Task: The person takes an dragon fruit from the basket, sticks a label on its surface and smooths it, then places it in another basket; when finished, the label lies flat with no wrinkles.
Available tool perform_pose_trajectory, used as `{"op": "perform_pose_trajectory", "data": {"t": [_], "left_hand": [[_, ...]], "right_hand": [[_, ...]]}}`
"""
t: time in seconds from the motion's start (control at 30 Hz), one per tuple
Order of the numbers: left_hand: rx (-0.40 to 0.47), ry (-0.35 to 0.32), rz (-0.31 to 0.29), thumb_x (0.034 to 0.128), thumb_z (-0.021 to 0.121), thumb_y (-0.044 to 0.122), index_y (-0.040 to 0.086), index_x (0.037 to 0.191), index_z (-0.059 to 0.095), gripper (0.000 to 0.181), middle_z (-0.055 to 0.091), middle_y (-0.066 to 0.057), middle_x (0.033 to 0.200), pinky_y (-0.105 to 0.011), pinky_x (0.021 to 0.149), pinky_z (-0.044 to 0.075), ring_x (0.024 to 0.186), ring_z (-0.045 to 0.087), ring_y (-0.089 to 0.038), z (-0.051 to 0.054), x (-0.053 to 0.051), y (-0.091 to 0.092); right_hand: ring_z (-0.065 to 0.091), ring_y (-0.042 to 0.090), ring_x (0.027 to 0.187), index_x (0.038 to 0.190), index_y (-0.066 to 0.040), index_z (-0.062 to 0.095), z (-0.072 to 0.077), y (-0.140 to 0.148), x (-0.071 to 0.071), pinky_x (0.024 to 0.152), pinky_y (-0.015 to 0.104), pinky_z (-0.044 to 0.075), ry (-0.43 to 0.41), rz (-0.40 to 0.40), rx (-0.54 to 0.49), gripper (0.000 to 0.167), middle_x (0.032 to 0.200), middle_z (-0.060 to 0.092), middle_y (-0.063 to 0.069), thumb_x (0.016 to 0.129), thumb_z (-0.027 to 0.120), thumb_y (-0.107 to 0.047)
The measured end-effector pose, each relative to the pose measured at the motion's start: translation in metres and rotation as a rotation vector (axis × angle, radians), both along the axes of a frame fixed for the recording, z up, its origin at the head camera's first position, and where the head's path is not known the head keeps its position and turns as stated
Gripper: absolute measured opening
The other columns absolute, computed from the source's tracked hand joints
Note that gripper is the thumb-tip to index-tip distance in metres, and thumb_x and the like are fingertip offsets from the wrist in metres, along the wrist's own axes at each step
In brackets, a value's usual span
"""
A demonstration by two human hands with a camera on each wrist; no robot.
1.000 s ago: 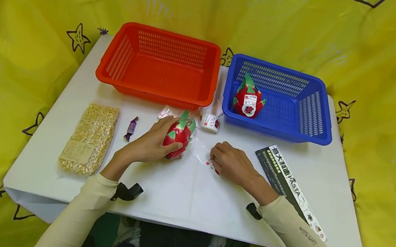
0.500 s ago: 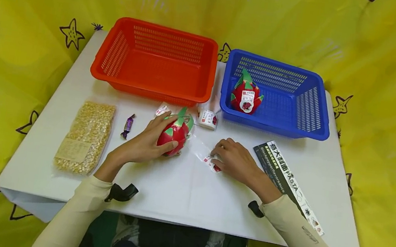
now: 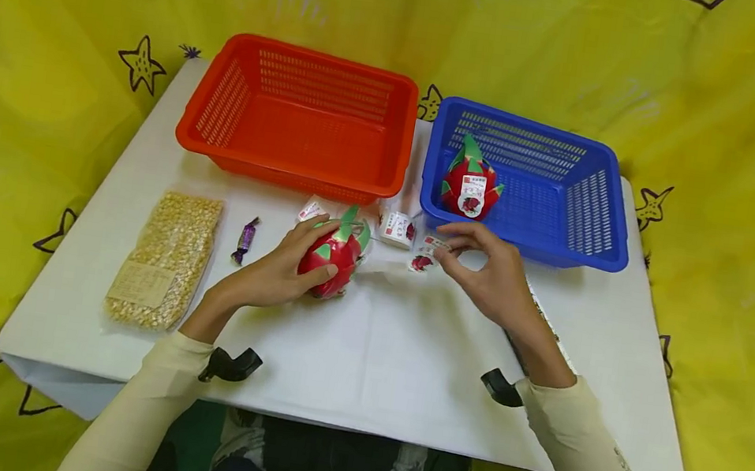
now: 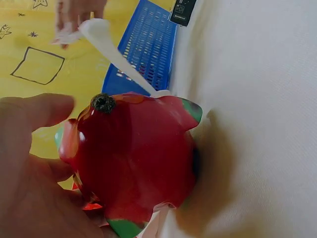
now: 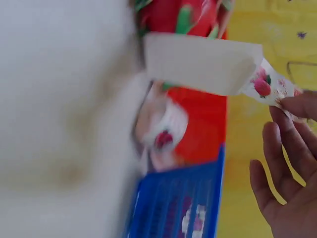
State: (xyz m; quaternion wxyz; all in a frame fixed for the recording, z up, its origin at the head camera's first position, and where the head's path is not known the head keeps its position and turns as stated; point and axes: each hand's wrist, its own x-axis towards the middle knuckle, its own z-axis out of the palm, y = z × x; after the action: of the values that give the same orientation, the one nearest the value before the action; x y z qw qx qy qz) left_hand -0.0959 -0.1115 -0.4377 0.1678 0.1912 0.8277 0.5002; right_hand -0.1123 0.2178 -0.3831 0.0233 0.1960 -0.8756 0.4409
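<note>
Yellow cloth [image 3: 379, 5], white table [image 3: 394, 381].
Left hand [image 3: 278, 273] grips red fruit [image 3: 341, 254]; right hand [image 3: 495, 281] pinches a sticker strip [image 3: 424, 257] reaching left, toward the fruit.

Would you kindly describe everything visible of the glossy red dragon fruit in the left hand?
The rounded, glossy red dragon fruit has green-tipped scales, long green leaves at its far end and a dark stub at the other. Its smooth sheen looks like plastic. The person's bare left hand curls round its left side, thumb on the near side. It is over the white cloth-covered table, nearer the person than the red plastic basket; I cannot tell whether it rests there.
</note>
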Motion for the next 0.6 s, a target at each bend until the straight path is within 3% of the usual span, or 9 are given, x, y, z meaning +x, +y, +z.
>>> {"op": "perform_pose_trajectory", "data": {"t": [0.1, 0.27, 0.43, 0.6], "left_hand": [[0.03, -0.028, 0.006, 0.1117, 0.053, 0.025, 0.014, 0.169, 0.025, 0.065, 0.005, -0.014, 0.177, -0.07, 0.121, 0.028, 0.161, 0.009, -0.039, 0.003, -0.001, -0.001], [0.061, -0.05, 0.026, 0.1153, 0.035, 0.026, 0.013, 0.168, 0.028, 0.055, 0.007, -0.015, 0.177, -0.069, 0.126, 0.018, 0.163, 0.003, -0.037, -0.001, -0.001, 0.0], [0.064, -0.043, 0.04, 0.1162, 0.03, 0.028, 0.014, 0.168, 0.03, 0.053, 0.009, -0.014, 0.177, -0.07, 0.126, 0.012, 0.164, 0.001, -0.036, -0.002, 0.0, -0.001], [0.056, -0.013, 0.044, 0.1168, 0.029, 0.029, 0.014, 0.167, 0.031, 0.053, 0.011, -0.013, 0.177, -0.071, 0.126, 0.008, 0.163, 0.003, -0.037, -0.002, -0.001, -0.001]], "right_hand": [[0.07, 0.011, 0.097, 0.109, -0.004, 0.077, 0.003, -0.019, 0.005, 0.09, 0.021, 0.052, -0.049, 0.0, -0.14, 0.013, 0.104, 0.078, 0.01, 0.097, 0.077, -0.01], [0.064, 0.021, 0.126, 0.104, 0.007, 0.071, -0.014, -0.055, 0.012, 0.111, 0.04, 0.05, -0.165, 0.049, -0.384, 0.01, 0.13, 0.071, 0.019, 0.1, 0.069, -0.001], [0.051, 0.025, 0.143, 0.104, 0.003, 0.072, -0.041, -0.08, 0.019, 0.119, 0.054, 0.041, -0.263, 0.051, -0.351, 0.015, 0.146, 0.063, 0.012, 0.101, 0.07, -0.012], [0.048, 0.026, 0.144, 0.1, -0.001, 0.073, -0.057, -0.093, 0.018, 0.118, 0.055, 0.04, -0.22, 0.007, -0.289, 0.017, 0.147, 0.062, 0.01, 0.099, 0.074, -0.018]]}}
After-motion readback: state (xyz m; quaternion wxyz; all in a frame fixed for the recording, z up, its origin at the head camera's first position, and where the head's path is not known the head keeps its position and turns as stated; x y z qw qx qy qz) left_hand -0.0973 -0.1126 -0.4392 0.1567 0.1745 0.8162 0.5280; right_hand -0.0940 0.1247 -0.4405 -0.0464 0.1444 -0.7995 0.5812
